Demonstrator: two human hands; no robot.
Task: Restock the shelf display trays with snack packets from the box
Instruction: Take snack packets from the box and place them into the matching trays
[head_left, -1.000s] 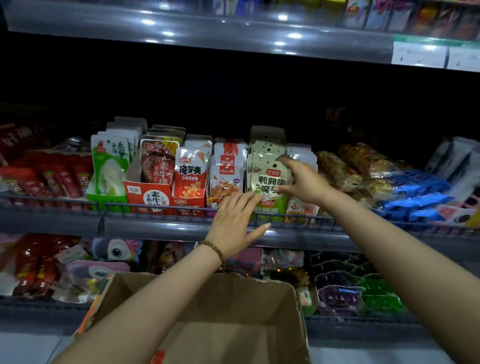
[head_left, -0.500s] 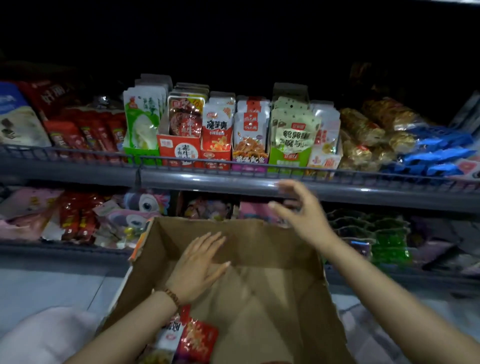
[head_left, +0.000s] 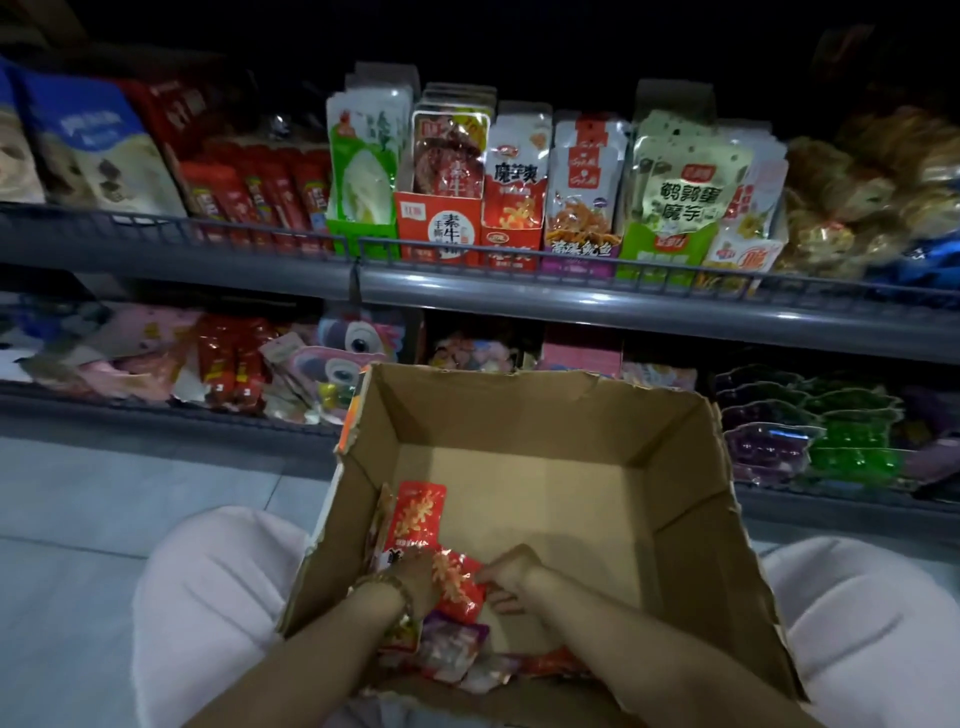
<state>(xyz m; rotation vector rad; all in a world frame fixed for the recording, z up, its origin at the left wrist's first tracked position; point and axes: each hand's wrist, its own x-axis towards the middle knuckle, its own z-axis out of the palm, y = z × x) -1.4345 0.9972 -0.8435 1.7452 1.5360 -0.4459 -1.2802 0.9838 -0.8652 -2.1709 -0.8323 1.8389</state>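
1. Snack packets (head_left: 447, 654) lie heaped in the near left corner of the box. The heap is dim and blurred and its print is unreadable. Its near edge is hidden behind the forearms.
2. Box (head_left: 519, 410): open cardboard with a torn rim, and most of its floor shows bare. The frame's bottom edge cuts off its near wall.
3. Leaning packet (head_left: 421, 512): red, resting against the box's left wall just beyond the heap.
4. Left hand (head_left: 415, 569): inside the box, over the heap, gripping a crumpled red packet (head_left: 460, 584). The fingertips are hidden behind the foil. There is a beaded bracelet (head_left: 384, 584) at the wrist.
5. Right hand (head_left: 511, 577): inside the box, just right of the crumpled red packet. The fingers are curled tight, with the thumb at the packet's right edge. I cannot tell whether it actually pinches the foil.
6. Display trays (head_left: 441, 228) stand in a row above and beyond the box's far wall, behind a wire rail (head_left: 571, 260), with packets upright in each. The rear rows are lost in darkness.
7. Lower-shelf goods (head_left: 483, 353) sit straight beyond the box's far wall, partly hidden by it and too dark to identify.
8. Pale-clothed knees flank the box, one on the left (head_left: 208, 597) and one on the right (head_left: 857, 623). The frame cuts off the right one.
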